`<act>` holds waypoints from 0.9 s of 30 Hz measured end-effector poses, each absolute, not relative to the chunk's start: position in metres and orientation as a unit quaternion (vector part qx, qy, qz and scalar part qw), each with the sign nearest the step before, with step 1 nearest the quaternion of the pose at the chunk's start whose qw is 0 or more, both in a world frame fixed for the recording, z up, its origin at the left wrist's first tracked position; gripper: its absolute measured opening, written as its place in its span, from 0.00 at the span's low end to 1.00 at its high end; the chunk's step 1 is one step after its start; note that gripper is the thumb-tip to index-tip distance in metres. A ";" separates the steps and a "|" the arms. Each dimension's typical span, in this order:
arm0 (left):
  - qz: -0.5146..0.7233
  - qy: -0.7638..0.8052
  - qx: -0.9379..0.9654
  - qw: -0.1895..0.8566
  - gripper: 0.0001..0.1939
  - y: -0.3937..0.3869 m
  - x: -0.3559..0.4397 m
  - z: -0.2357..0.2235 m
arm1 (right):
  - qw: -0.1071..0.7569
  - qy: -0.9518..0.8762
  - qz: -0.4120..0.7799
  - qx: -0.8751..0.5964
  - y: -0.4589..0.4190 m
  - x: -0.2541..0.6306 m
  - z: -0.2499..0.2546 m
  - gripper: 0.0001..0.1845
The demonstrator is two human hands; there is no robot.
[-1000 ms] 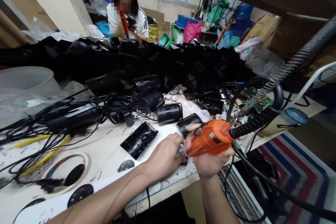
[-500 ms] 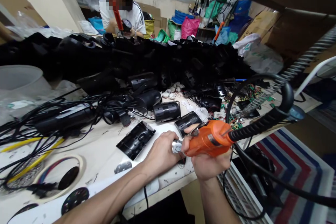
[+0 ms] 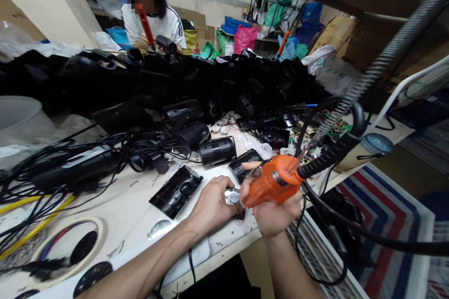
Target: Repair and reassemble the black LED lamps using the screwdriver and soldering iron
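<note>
My right hand (image 3: 275,212) is wrapped around an orange electric screwdriver (image 3: 270,186), tilted with its tip toward the left, near the front edge of the white worktable (image 3: 136,205). A black coiled cable (image 3: 329,156) runs up from its back end. My left hand (image 3: 212,203) is closed around a small silver metal part (image 3: 231,196) held right at the screwdriver's tip. A flat black plastic cover (image 3: 175,190) lies on the table just left of my left hand.
Black cylindrical housings (image 3: 217,150) and tangled black cables (image 3: 70,159) cover the table, with a long heap of black parts (image 3: 196,79) behind. A person (image 3: 152,14) sits across holding a red screwdriver. Circuit boards (image 3: 333,128) lie at right; a striped rug (image 3: 389,224) is below.
Both hands with the screwdriver and the metal part have drifted slightly left and up. The silver part now shows between my left fingers. The person opposite has lowered a black part.
</note>
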State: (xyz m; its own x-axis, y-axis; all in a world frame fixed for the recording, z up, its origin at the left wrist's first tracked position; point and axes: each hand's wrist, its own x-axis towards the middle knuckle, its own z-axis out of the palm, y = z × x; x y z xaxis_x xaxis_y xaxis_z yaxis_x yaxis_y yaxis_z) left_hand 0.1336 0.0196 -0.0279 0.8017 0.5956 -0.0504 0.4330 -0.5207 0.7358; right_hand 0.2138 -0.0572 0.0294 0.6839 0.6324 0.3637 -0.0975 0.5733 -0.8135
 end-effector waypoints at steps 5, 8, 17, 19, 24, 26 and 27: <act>0.101 0.299 0.866 0.387 0.13 0.021 0.133 -0.029 | 0.838 -0.303 0.224 -0.394 -0.064 0.216 0.031 0.35; 0.097 0.294 0.865 0.394 0.16 0.022 0.130 -0.030 | 0.836 -0.302 0.238 -0.392 -0.073 0.217 0.041 0.37; 0.117 0.273 0.862 0.411 0.13 0.023 0.127 -0.036 | 0.812 -0.324 0.326 -0.361 -0.054 0.204 0.040 0.35; 0.121 0.278 0.863 0.405 0.13 0.023 0.127 -0.037 | 0.818 -0.317 0.316 -0.362 -0.048 0.202 0.032 0.36; 0.115 0.279 0.861 0.409 0.14 0.023 0.127 -0.037 | 0.831 -0.296 0.286 -0.376 -0.043 0.201 0.023 0.36; 0.115 0.279 0.860 0.412 0.14 0.023 0.127 -0.037 | 0.829 -0.297 0.286 -0.378 -0.043 0.201 0.023 0.37; 0.116 0.278 0.860 0.413 0.13 0.023 0.126 -0.037 | 0.827 -0.299 0.289 -0.378 -0.044 0.201 0.023 0.37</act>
State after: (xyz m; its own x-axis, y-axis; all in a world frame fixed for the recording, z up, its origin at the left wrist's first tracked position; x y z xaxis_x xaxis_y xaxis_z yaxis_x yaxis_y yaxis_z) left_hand 0.1265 0.0233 -0.0375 0.8190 0.5730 -0.0303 0.3822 -0.5054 0.7736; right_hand 0.2013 -0.0436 0.0233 0.6533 0.7051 0.2759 -0.2522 0.5462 -0.7988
